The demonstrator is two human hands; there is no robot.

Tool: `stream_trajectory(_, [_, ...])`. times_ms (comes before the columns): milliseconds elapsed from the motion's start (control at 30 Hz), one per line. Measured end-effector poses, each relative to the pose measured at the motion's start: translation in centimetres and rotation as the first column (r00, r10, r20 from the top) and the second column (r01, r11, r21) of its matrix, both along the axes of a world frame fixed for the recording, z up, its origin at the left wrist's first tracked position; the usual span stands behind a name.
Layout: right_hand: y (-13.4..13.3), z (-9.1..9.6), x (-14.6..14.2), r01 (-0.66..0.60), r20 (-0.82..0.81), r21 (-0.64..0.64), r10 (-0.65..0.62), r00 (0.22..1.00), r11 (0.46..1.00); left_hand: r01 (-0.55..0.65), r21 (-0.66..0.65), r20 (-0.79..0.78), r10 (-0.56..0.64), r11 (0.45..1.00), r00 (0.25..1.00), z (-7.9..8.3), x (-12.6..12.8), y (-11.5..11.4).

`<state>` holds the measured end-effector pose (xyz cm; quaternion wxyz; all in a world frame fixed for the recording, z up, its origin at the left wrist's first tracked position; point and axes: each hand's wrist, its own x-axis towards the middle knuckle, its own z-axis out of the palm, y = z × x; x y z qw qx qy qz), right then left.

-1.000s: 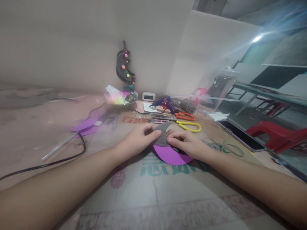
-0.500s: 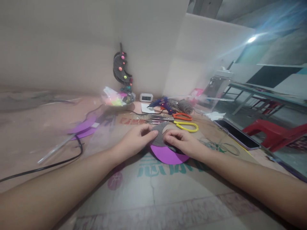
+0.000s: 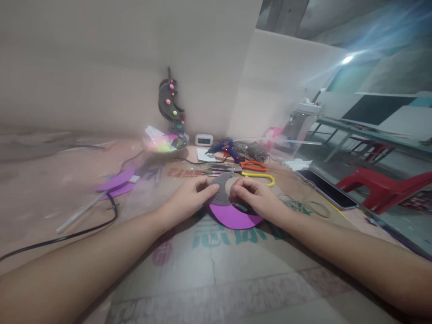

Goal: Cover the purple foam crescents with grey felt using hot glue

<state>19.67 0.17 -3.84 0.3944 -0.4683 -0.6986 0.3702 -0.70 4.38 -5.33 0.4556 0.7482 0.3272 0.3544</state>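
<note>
A crescent covered in grey cord [image 3: 221,189] lies low over the cardboard, with a purple crescent sheet [image 3: 234,217] showing below it. My left hand [image 3: 191,195] grips its left edge, thumb on top and fingers curled behind. At the inner curve, my right hand [image 3: 253,195] is closed in a pinch. Whatever sits between those fingertips is too small or hidden to make out. Just beyond the hands are scissors with yellow handles [image 3: 270,180] and a pair with orange handles [image 3: 254,166].
Behind stand a blue glue gun [image 3: 224,147], grey cord [image 3: 256,153], a small digital clock [image 3: 204,140] and a bowl [image 3: 167,146]. A decorated crescent [image 3: 168,101] hangs on the wall. Purple pieces [image 3: 118,181] and a black cable [image 3: 84,236] lie left; a phone [image 3: 327,189] right.
The view has shifted slightly, so the scene sits a little further left. Both hands keep nearly the same hold, with the right fingertips turned slightly at the crescent's inner edge.
</note>
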Motion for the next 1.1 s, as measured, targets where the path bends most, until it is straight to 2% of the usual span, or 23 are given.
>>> stream_trajectory(100, [0.1,0.1,0.0,-0.064,0.052,0.006,0.064,0.997,0.998,-0.001,0.0,0.004,0.001,1.0,1.0,0.1,0.0,0.0])
stream_trajectory(333, [0.1,0.4,-0.2,-0.194,0.298,0.141,0.145,0.943,0.971,-0.01,0.028,-0.014,0.01,1.0,1.0,0.2,-0.1,-0.1])
stream_trajectory(567, [0.2,0.1,-0.2,-0.243,0.318,0.195,0.173,0.932,0.95,0.001,0.029,-0.011,-0.001,1.0,1.0,0.0,-0.1,0.0])
stream_trajectory(700, [0.1,0.5,-0.2,-0.237,0.31,0.18,0.174,0.935,0.955,-0.009,0.023,-0.009,0.009,1.0,1.0,-0.1,-0.1,0.1])
stream_trajectory(800, [0.0,1.2,0.3,-0.09,0.26,0.22,0.031,0.965,0.971,0.001,0.005,0.007,-0.001,1.0,1.0,-0.1,0.0,0.1])
stream_trajectory(900, [-0.1,2.2,1.6,0.096,0.229,0.288,-0.166,0.959,0.953,0.012,-0.018,0.022,-0.012,1.0,1.0,-0.1,0.0,0.1])
stream_trajectory(1033, [-0.2,3.9,5.3,0.276,0.314,0.391,-0.409,0.857,0.878,0.0,-0.026,0.007,0.0,1.0,1.0,-0.2,0.0,0.1])
stream_trajectory(1100, [0.1,4.5,8.1,0.322,0.392,0.398,-0.477,0.786,0.859,0.001,-0.012,-0.003,-0.001,1.0,1.0,-0.2,0.0,0.1])
